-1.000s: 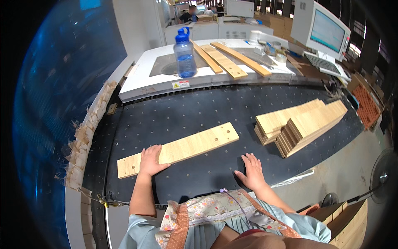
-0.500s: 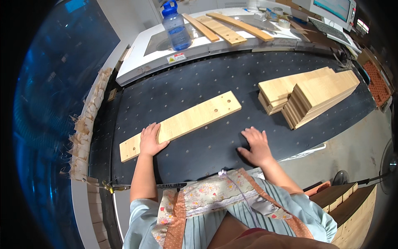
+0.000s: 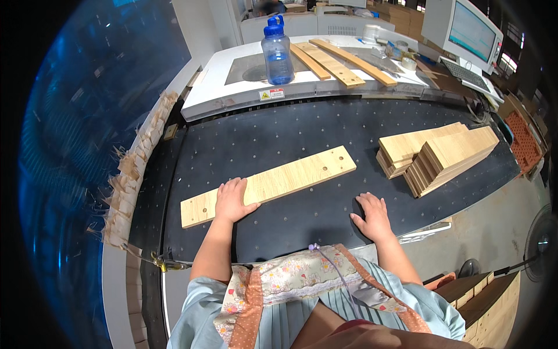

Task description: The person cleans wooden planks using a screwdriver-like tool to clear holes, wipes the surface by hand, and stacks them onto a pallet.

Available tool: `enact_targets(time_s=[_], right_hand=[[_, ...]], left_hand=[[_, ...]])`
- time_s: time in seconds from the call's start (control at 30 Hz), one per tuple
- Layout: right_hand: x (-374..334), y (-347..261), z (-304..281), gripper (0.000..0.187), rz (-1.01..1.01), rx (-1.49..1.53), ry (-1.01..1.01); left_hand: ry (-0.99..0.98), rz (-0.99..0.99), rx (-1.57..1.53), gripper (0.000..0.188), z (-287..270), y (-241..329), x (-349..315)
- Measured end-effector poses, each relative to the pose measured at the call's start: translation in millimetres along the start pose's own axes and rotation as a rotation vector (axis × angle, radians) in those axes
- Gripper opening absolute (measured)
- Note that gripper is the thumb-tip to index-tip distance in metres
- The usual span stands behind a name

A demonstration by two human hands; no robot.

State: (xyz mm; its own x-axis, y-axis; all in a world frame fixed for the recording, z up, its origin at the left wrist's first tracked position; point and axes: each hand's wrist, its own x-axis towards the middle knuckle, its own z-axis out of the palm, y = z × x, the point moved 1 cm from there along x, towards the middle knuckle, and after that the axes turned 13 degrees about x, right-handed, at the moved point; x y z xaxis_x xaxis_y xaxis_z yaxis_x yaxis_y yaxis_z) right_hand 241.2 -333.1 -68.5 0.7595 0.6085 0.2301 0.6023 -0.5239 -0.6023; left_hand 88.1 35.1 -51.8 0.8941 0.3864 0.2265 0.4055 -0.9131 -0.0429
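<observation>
Left hand: palm down on the board, left hand (image 3: 233, 200) has its fingers slightly spread across the wood and the thumb out by the near edge; it's resting on it, not pinching
Right hand: nothing in it, right hand (image 3: 372, 217) is over by the table's near edge, low at the black surface, fingers loosely spread, thumb off to the side; can't really tell how firmly it's touching
Board: one long pale board (image 3: 290, 176) lying flat on the table, at a slant with the right end farther away, a few holes near each end
Table: big black table (image 3: 273, 128) dotted with little light spots all over
Stacks: two piles of similar boards off to the right, the left stack (image 3: 401, 145) lower, the right stack (image 3: 456, 152) right up beside it, both well apart from the lone board
Apron: flowery apron (image 3: 296, 279) with orange dotted trim, over a light blue top
White counter: behind the table, the white counter (image 3: 212, 93) has a blue-capped bottle (image 3: 277, 58) and three loose planks (image 3: 332, 63) on it
Back right: a computer screen (image 3: 468, 29) with a keyboard (image 3: 465, 74) just below
Left side: a shiny blue panel (image 3: 93, 116) and a ragged, papery-looking strip (image 3: 139, 163) along the table's side
Floor side: orange crate (image 3: 521, 142) and a fan (image 3: 539, 238), partly in the dark rim
</observation>
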Motion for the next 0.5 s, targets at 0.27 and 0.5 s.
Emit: enact_targets(time_s=[0.27,0.5], right_hand=[[-3,-43,23,0.061,0.005,0.066,-0.192],[44,-95,34,0.057,-0.412,0.201,-0.465]], left_hand=[[-0.012,0.020,0.007,0.079,2,-3,-4],[0.032,0.017,-0.024,0.080,5,-3,0]])
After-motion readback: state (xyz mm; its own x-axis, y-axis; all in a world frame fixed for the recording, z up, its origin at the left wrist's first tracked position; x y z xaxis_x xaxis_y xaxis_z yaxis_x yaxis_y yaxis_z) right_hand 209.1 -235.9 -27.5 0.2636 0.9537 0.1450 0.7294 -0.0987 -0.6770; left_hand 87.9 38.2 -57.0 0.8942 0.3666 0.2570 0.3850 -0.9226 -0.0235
